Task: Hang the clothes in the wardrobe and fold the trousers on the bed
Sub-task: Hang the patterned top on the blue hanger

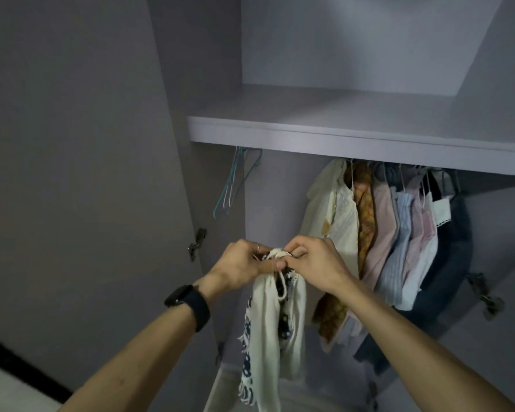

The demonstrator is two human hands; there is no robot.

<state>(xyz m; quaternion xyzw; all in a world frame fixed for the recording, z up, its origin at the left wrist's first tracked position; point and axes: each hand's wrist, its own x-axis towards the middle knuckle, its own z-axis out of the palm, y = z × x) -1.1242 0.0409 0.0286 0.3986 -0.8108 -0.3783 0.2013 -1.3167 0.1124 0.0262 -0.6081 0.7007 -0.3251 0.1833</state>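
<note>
My left grip (244, 267) and right grip (314, 261) cover the top of the cream garment (266, 322). Its hem runs off the bottom edge. The shelf (339, 139) hides where the hung clothes (399, 227) hook on.

Left wrist: a black watch (188, 304) with a dark, glossy rectangular face on a wide matte black strap, close round the wrist.
Left hand (241, 267): a thin, pale metal ring (258, 247) on one finger; which finger is hard to tell.
Right hand (312, 263): bare.
Left forearm (137, 352): bare down to the lower edge of the view.
Right forearm (414, 346): bare likewise.
</note>
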